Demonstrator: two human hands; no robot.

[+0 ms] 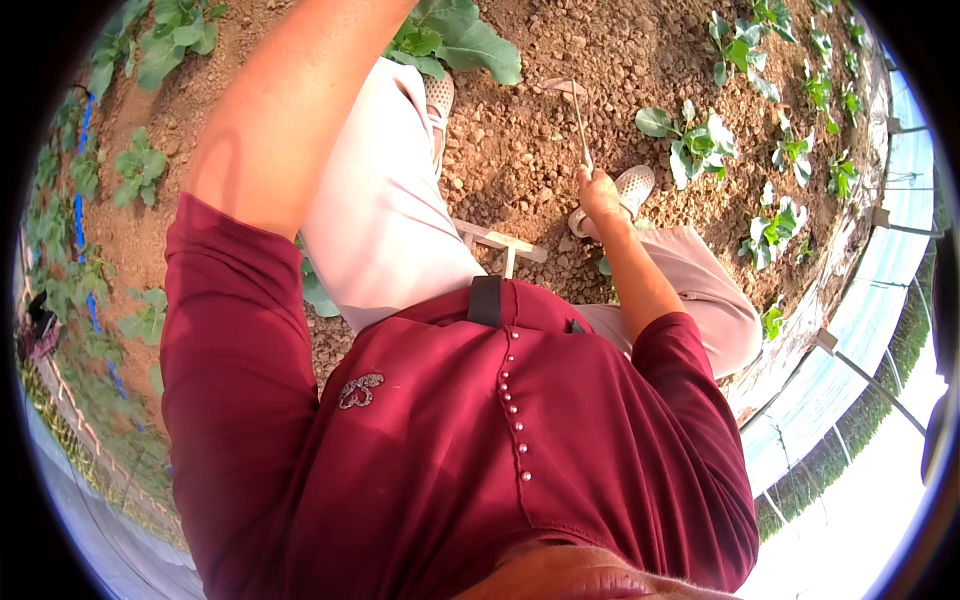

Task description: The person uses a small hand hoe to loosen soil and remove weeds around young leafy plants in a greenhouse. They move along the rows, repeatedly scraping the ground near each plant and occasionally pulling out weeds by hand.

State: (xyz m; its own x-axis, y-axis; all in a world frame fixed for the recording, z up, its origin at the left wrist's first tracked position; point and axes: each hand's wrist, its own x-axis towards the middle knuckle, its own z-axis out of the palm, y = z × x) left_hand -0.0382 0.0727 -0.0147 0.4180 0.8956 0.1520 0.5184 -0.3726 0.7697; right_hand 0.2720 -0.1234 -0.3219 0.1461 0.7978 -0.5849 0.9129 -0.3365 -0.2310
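Observation:
My right hand (600,193) is closed around the handle of a small hand hoe (580,124). The hoe's thin shaft points forward, and its flat blade (561,85) lies at or just above the cloddy soil, between my two perforated clogs. My left arm (277,120) reaches forward past the top edge of the picture, so my left hand is out of view. Close to that forearm grows a broad-leaved cabbage-like plant (480,51). Right of the hoe stands another young plant (699,146), with soil between it and the blade.
A low wooden stool or frame (501,240) shows between my legs. Rows of young plants run along the right, beside pale plastic sheeting (874,292) and metal poles. More plants (140,166) and a blue line (79,217) are on the left.

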